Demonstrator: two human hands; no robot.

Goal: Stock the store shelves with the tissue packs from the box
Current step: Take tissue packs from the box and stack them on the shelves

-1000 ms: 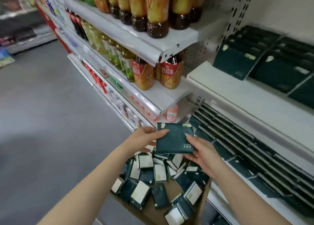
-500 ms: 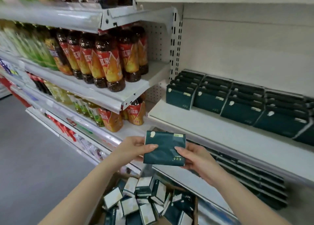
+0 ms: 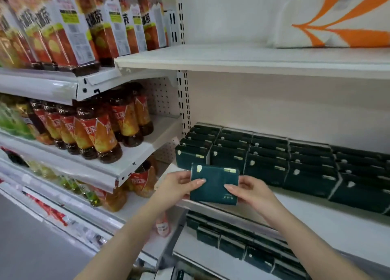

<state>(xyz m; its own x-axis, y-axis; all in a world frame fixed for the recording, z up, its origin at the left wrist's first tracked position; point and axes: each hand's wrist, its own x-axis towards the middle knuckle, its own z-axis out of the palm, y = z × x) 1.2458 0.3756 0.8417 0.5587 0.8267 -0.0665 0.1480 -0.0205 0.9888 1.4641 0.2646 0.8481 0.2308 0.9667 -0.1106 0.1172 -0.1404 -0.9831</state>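
Note:
A dark green tissue pack [image 3: 214, 184] is held upright between my two hands, just in front of the middle white shelf [image 3: 316, 220]. My left hand [image 3: 179, 185] grips its left edge and my right hand [image 3: 251, 192] grips its right edge. Behind it, rows of identical green tissue packs [image 3: 295, 163] stand on that shelf, the leftmost row right behind the held pack. More packs [image 3: 242, 246] fill the shelf below. Only a sliver of the box [image 3: 160, 274] shows at the bottom edge.
Bottled tea [image 3: 95, 131] fills the shelves to the left, beyond a perforated upright [image 3: 183, 102]. The upper white shelf [image 3: 253, 58] carries a white and orange bag [image 3: 337, 15] at the right. Grey floor [image 3: 31, 248] lies at the lower left.
Both hands have lifted the pack from above the box up to the front of the middle shelf. The view has swung up, so the box has almost dropped out of sight.

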